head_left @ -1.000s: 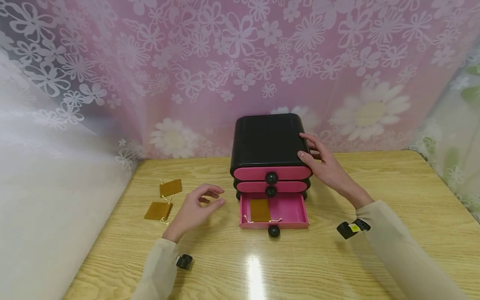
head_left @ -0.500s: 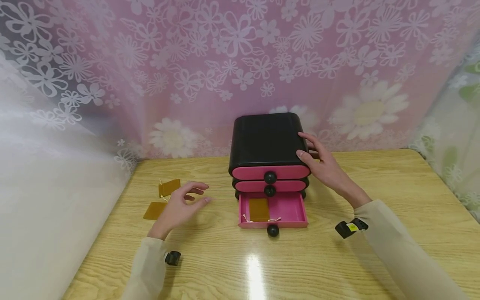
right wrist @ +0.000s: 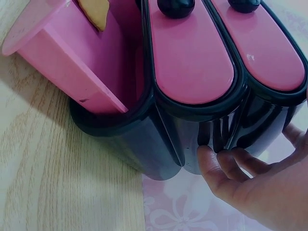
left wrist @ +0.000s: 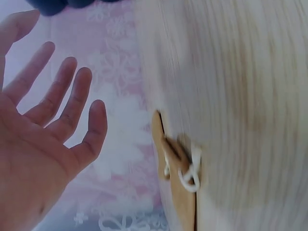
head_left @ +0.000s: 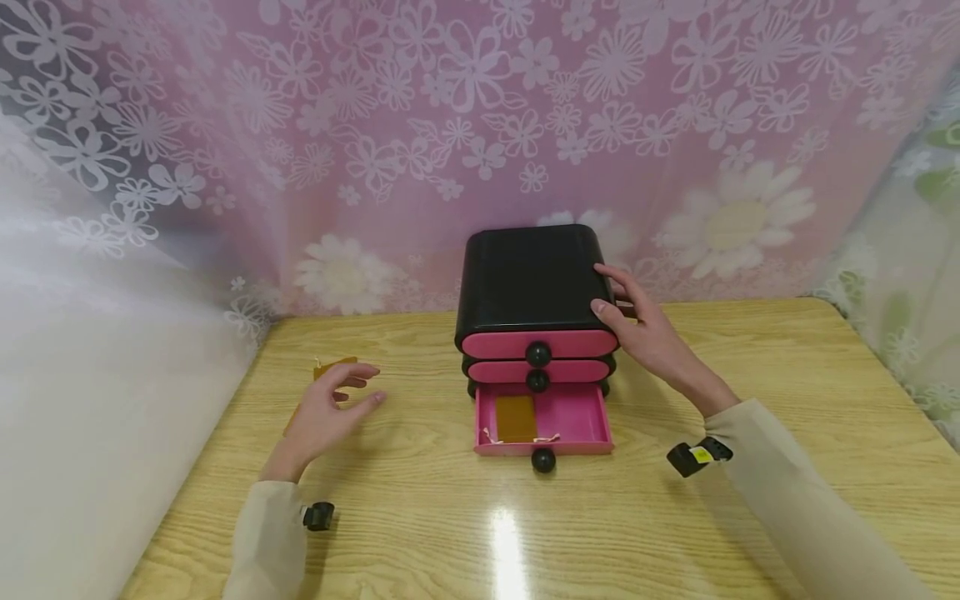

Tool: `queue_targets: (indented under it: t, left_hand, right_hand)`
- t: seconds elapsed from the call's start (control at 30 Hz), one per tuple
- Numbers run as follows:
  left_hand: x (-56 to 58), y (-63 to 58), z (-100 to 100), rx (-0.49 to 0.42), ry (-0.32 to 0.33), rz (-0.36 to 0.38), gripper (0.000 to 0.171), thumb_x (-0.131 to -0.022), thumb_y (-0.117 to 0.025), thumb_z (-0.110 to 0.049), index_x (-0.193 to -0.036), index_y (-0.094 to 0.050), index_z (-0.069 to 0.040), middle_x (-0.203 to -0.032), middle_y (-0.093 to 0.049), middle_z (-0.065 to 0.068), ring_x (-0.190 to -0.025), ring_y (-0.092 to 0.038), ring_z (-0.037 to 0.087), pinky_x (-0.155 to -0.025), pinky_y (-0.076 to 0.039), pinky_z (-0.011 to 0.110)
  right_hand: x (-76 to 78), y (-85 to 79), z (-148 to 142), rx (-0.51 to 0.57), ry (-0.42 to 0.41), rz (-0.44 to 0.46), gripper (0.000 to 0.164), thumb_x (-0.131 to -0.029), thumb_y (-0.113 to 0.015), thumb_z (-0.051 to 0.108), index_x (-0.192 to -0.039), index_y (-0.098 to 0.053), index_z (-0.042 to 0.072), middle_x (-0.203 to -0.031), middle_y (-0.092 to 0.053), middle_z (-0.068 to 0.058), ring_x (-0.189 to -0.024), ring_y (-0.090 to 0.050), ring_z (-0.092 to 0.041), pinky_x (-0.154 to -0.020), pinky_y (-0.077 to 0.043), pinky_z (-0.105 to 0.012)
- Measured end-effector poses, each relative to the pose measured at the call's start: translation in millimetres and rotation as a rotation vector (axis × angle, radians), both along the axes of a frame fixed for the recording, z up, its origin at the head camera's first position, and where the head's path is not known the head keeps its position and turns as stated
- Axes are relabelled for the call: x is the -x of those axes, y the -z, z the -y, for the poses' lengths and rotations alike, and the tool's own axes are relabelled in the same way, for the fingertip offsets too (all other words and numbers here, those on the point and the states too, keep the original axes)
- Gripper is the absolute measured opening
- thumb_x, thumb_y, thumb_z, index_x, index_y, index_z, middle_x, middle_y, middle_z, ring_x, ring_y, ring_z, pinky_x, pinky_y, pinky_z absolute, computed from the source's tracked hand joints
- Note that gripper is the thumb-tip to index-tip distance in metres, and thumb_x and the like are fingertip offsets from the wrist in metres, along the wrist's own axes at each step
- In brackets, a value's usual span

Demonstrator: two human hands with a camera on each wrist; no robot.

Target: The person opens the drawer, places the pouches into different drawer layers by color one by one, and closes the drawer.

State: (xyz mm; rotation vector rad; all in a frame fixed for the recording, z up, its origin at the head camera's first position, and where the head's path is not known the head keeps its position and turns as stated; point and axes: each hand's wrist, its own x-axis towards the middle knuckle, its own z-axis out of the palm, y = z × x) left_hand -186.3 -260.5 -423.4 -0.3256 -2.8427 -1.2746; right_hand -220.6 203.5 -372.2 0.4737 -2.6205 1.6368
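Note:
A black three-tier drawer unit with pink fronts and round black knobs stands at the table's back. My right hand rests against its right side, thumb and index fingertip at the top edge; the right wrist view shows other fingertips touching the side. The bottom drawer is pulled out, holding a tan drawstring pouch in its left half. My left hand hovers at the left with loosely bent fingers and nothing in them. Behind and below it two tan pouches lie on the table, mostly hidden in the head view.
The wood-grain table reaches back to a pink flowered curtain. A white sheet hangs along the left edge, and pale flowered cloth on the right. Both wrists wear a black strap device.
My left hand has moved left, away from the open drawer, and now hovers over the loose pouches, covering most of them. My right hand stays against the drawer unit.

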Motion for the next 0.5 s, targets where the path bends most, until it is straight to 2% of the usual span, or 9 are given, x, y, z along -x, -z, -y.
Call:
queue_targets:
  t: [0.2,0.5]
  left_hand:
    - [-1.5,1.1,12,0.092,-0.022,-0.030,0.047,-0.096,-0.070,-0.045,-0.133,-0.063,-0.017,-0.138,-0.060,0.007,-0.122,-0.060,0.033,-0.098,-0.050,0.055]
    - [-11.1,6.2,30,0.198,-0.046,-0.054,0.047,-0.096,-0.070,-0.041,-0.132,-0.064,-0.010,-0.132,-0.063,0.015,-0.118,-0.061,0.036,-0.094,-0.054,0.056]
  right_hand:
    - [1.1,-0.5,1,-0.002,0.001,-0.013,0.061,-0.108,-0.048,0.033,-0.164,-0.023,0.030,-0.163,-0.029,-0.025,-0.144,-0.038,-0.050,-0.109,-0.037,-0.070]
    - [-0.1,1.4,1,-0.012,0.011,-0.011,0.061,-0.108,-0.048,0.033,-0.164,-0.022,0.029,-0.161,-0.032,-0.026,-0.142,-0.040,-0.051,-0.109,-0.037,-0.070]
